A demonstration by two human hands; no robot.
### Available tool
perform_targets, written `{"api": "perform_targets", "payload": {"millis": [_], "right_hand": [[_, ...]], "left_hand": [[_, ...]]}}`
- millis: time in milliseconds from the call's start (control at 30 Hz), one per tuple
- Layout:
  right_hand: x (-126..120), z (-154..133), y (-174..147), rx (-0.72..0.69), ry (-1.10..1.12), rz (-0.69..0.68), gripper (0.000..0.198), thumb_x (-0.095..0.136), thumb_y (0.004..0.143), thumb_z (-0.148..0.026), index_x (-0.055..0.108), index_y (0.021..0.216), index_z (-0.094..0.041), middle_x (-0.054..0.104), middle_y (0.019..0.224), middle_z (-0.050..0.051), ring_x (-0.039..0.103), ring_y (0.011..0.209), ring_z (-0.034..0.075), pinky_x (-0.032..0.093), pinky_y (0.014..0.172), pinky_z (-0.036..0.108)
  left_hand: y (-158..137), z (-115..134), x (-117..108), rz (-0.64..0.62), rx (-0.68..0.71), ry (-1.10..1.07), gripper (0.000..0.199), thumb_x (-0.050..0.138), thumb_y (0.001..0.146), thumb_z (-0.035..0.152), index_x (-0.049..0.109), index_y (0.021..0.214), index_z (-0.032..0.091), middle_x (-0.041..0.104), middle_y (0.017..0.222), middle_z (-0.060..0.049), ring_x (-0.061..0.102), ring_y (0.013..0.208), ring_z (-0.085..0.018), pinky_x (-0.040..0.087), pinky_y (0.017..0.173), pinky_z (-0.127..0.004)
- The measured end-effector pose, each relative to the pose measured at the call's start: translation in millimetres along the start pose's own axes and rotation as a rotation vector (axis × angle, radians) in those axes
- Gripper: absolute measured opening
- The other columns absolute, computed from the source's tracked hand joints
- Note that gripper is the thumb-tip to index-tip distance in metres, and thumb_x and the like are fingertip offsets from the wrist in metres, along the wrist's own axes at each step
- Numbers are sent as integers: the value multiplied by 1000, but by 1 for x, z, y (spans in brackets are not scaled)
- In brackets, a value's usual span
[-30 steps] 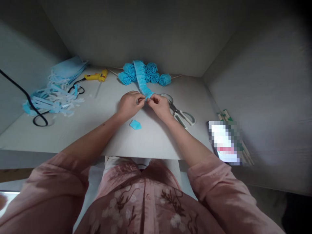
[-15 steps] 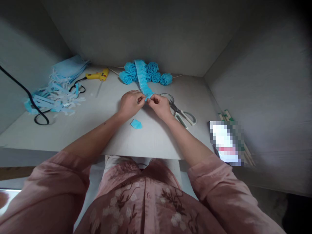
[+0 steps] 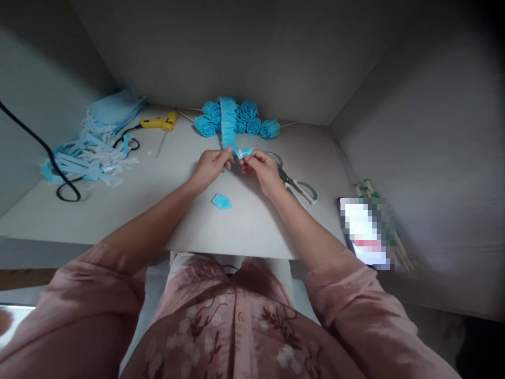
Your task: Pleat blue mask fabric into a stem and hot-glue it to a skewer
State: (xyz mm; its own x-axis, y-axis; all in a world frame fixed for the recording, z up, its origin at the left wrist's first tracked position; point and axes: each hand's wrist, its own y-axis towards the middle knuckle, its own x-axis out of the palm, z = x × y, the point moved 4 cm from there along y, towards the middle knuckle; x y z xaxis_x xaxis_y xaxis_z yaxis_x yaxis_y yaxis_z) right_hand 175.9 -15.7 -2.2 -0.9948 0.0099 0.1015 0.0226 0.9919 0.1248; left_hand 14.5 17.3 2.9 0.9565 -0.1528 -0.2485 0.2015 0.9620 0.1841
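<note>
1. Pinched between thumb and fingers of both hands is the long, ruffled, bright-blue strip of cloth-like material (image 3: 228, 121); the left hand (image 3: 213, 167) closes at its bend, and the right hand (image 3: 263, 169) closes on its near end.
2. Long axis of this strip runs away from the person, almost straight, and the far end points to the grey back wall (image 3: 236, 52).
3. Near the fingers it turns, so the short near end points to the right.
4. Its far part lies across the crinkled blue rose-shaped flowers (image 3: 270, 129).
5. Scissors with white handles (image 3: 310, 192) lie beside the right hand.
6. On the pale table (image 3: 189, 226), nearer to the person, lies one small, flat, pointed blue piece (image 3: 221, 201).
</note>
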Motion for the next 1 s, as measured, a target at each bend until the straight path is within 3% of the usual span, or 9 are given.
{"api": "perform_targets", "payload": {"millis": [100, 300, 400, 500, 667, 1000], "right_hand": [[2, 1, -1, 31, 37, -35, 32, 81, 74, -44, 60, 68, -21, 70, 77, 1, 60, 68, 11, 55, 67, 26], [5, 6, -2, 112, 35, -106, 33, 85, 70, -47, 66, 74, -21, 72, 81, 2, 64, 73, 13, 57, 67, 26], [7, 7, -4, 134, 67, -158, 36, 86, 68, -50, 68, 79, -21, 72, 83, 3, 66, 76, 14, 58, 65, 27], [7, 8, -3, 132, 55, -123, 38, 87, 69, -50, 68, 83, -21, 70, 81, 2, 64, 75, 14, 57, 64, 27], [5, 9, 0, 90, -3, -37, 32, 87, 69, -45, 67, 76, -21, 68, 74, 1, 61, 67, 12, 55, 65, 27], [6, 6, -1, 70, -33, -80, 30, 83, 73, -46, 66, 72, -22, 69, 76, 0, 64, 72, 14, 57, 67, 28]], "left_hand": [[0, -2, 5, -90, -131, -189, 40, 66, 94, 46, 65, 67, 16, 60, 60, -1, 45, 47, -8, 30, 45, -23], [-3, 1, 7, -105, -205, -371, 21, 76, 77, 26, 58, 69, 17, 57, 61, 3, 45, 47, -6, 28, 44, -20], [-4, 2, 8, -77, -183, -377, 17, 74, 77, 24, 59, 71, 17, 53, 59, 4, 43, 47, -6, 29, 45, -20], [-6, 4, 10, -58, -156, -336, 14, 73, 77, 25, 61, 73, 18, 52, 57, 5, 42, 48, -6, 29, 46, -20], [-9, 6, 13, -71, -138, -310, 16, 72, 78, 27, 60, 72, 18, 52, 58, 5, 40, 48, -6, 29, 47, -21], [-6, 2, 11, -76, -163, -376, 23, 70, 81, 26, 53, 67, 18, 49, 56, 4, 39, 47, -7, 28, 46, -21]]}}
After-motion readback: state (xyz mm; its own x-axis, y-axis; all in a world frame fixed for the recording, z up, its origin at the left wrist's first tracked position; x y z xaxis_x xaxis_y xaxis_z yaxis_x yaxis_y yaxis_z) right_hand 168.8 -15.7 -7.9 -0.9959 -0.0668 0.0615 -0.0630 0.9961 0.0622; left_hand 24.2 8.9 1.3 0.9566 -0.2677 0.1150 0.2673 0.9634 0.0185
